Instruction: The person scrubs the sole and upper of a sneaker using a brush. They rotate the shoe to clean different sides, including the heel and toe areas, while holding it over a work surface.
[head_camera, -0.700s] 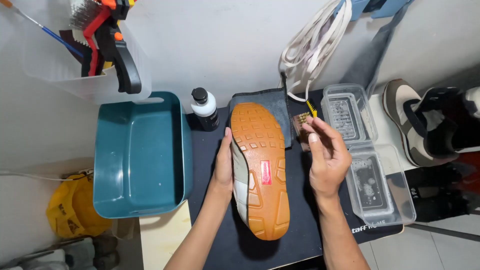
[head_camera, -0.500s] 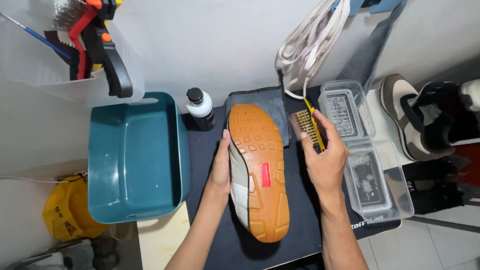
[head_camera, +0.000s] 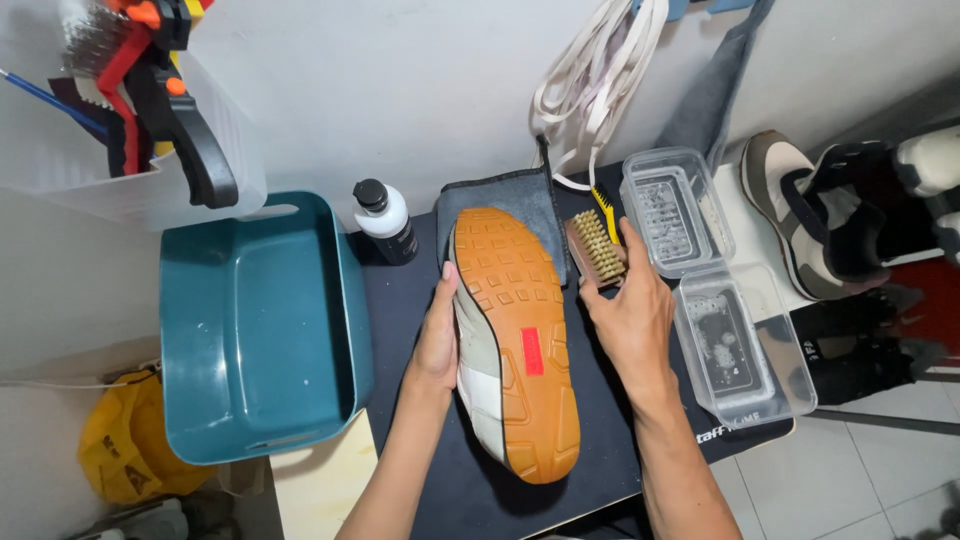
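A sneaker (head_camera: 515, 340) lies sole-up on a dark mat (head_camera: 610, 440), its orange rubber sole with a red patch facing me. My left hand (head_camera: 437, 340) grips the shoe's left side and steadies it. My right hand (head_camera: 630, 315) holds a small wooden brush (head_camera: 596, 248) with pale bristles, just right of the shoe's toe end. The brush is beside the sole, not clearly touching it. A grey cloth (head_camera: 510, 195) lies under the toe.
A teal plastic basin (head_camera: 255, 330) stands at left. A small white bottle with a black cap (head_camera: 385, 222) is behind the shoe. An open clear plastic case (head_camera: 715, 300) lies at right. Another sneaker (head_camera: 800, 215), white laces (head_camera: 595, 80) and a clamp (head_camera: 175, 110) sit around.
My right hand has brought the brush down closer to the toe end of the sole. The left hand keeps its hold on the shoe.
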